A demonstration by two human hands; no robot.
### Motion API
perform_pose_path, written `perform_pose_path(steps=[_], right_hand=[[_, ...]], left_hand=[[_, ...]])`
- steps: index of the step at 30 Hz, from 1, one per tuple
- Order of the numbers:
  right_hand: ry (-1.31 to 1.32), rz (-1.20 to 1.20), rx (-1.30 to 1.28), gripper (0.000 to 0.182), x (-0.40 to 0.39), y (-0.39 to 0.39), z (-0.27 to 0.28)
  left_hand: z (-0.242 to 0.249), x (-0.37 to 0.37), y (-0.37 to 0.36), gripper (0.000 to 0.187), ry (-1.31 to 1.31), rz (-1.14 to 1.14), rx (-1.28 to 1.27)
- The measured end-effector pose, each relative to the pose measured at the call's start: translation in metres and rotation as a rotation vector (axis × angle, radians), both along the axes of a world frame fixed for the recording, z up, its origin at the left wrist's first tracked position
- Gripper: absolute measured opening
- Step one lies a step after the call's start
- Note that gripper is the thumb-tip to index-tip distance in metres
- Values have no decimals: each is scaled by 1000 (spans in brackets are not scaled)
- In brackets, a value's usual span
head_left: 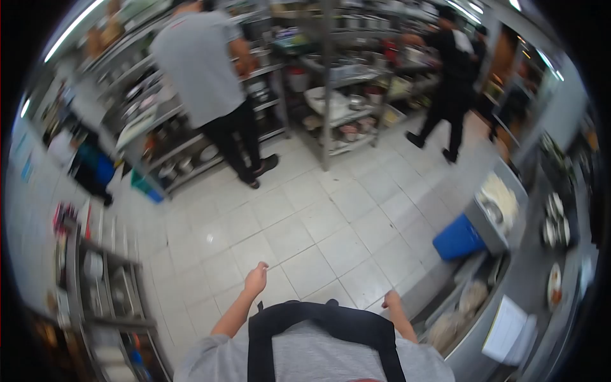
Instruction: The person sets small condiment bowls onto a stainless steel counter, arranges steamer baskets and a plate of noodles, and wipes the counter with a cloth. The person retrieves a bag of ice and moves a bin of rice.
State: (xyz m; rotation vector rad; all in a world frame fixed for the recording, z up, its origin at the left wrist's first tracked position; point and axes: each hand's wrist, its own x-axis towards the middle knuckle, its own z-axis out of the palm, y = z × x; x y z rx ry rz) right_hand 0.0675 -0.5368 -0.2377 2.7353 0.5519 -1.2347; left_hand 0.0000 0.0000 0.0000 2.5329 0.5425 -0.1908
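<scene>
Head view, left hand [256, 279] loosely curled, empty, over floor [305, 229], right hand [391, 299] grip unclear, worktop [474, 331] just right, blue bin [458, 238] beyond.

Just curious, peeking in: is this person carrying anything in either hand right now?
Nothing is held. The left hand hangs loosely curled over the tiled floor; the right hand is beside the steel counter, with no grip on anything.

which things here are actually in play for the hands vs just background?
In play:
left hand, empty, over the tiled floor
right hand, empty, by the steel counter

Background:
blue bin
shelving rack
person in grey shirt
person in black
</scene>
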Motion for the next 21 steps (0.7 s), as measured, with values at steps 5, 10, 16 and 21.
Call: perform_pose_path(steps=[5, 10, 16, 21], right_hand=[[-356, -550, 402, 23, 60, 58, 43], [-69, -245, 443, 18, -1, 136, 54], [-115, -27, 315, 17, 59, 171, 38], [-233, 109, 261, 18, 119, 248, 18]], left_hand=[[-45, -40, 4, 34, 71, 141, -98], [-90, -201, 50, 46, 257, 424, -104], [-182, -393, -47, 58, 338, 958, -390], [-211, -459, -109, 61, 394, 1272, -690]])
